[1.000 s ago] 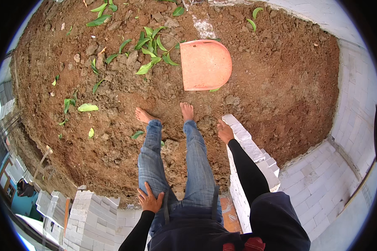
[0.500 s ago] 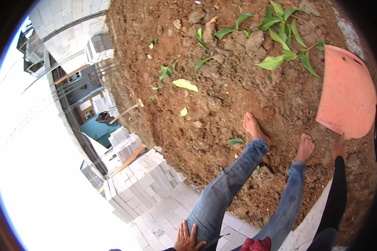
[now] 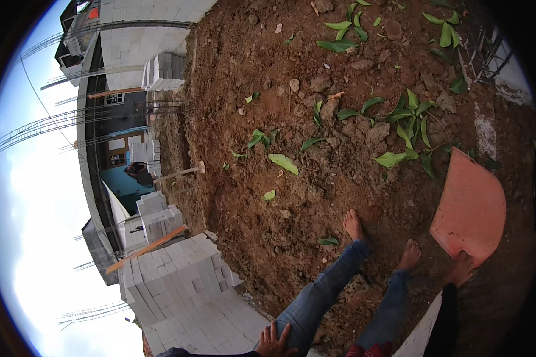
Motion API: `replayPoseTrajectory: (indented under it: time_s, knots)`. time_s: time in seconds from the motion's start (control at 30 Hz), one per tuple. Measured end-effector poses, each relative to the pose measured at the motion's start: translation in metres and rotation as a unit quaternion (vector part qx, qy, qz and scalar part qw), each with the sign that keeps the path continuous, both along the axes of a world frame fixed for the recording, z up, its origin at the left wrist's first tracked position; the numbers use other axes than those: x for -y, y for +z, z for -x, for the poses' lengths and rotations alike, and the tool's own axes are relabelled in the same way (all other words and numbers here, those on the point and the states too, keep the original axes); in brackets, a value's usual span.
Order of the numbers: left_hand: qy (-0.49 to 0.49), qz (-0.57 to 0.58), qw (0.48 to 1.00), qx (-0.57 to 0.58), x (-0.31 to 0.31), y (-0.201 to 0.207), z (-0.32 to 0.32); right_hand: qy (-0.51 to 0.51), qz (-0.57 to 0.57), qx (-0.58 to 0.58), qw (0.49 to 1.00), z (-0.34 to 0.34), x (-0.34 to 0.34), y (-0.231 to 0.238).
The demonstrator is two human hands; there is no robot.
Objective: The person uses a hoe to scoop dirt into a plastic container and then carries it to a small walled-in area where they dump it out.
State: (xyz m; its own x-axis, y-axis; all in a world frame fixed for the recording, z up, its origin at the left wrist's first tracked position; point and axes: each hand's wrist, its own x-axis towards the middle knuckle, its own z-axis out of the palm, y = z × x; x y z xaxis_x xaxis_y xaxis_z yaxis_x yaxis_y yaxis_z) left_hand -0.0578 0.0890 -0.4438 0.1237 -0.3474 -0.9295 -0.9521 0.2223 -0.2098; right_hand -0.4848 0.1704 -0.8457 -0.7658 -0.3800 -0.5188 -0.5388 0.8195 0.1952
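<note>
My right hand [image 3: 460, 271] grips the near edge of a curved, orange plastic scoop-like piece [image 3: 470, 205], with the fingers partly hidden at its edge. The piece is held tilted over the brown soil [image 3: 315, 196] on the right, beside my right foot [image 3: 410, 254]. My left hand [image 3: 274, 340] rests on my left thigh in blue jeans [image 3: 301, 315], its fingers spread, holding nothing. Just beyond the orange piece lies a leafy green sprig [image 3: 411, 125]. My bare left foot [image 3: 352, 225] stands on the soil.
Stacks of pale blocks [image 3: 184, 285] stand at the lower left, with a wooden plank [image 3: 146, 250] across them. A wooden-handled tool [image 3: 181, 174] lies at the soil's left edge. Loose leaves [image 3: 284, 163] and clods are scattered about. Thin metal bars [image 3: 497, 56] stand at the far right.
The head view has shifted, so the feet and soil sit lower in the picture. The orange piece has turned in my right hand, and its slotted far rim no longer shows. My left hand stays on the thigh.
</note>
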Motion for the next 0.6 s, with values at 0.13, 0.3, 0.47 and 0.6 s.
replayPoseTrajectory:
  time_s: [0.13, 0.3, 0.47, 0.6]
  knots:
    - [0.002, -0.044, 0.999, 0.021, 0.005, 0.000, 0.002, 0.086, 0.169, -0.130, 0.973, 0.052, 0.007, 0.083]
    - [0.158, -0.184, 0.970, 0.030, 0.043, -0.017, -0.009, 0.025, 0.255, 0.026, 0.966, 0.090, 0.099, 0.259]
    - [0.339, -0.065, 0.927, -0.143, 0.032, -0.090, -0.057, 0.075, 0.409, 0.152, 0.897, 0.017, 0.144, 0.426]
    - [0.538, -0.049, 0.813, -0.216, 0.076, -0.071, -0.011, 0.099, 0.559, 0.240, 0.788, -0.046, 0.144, 0.482]
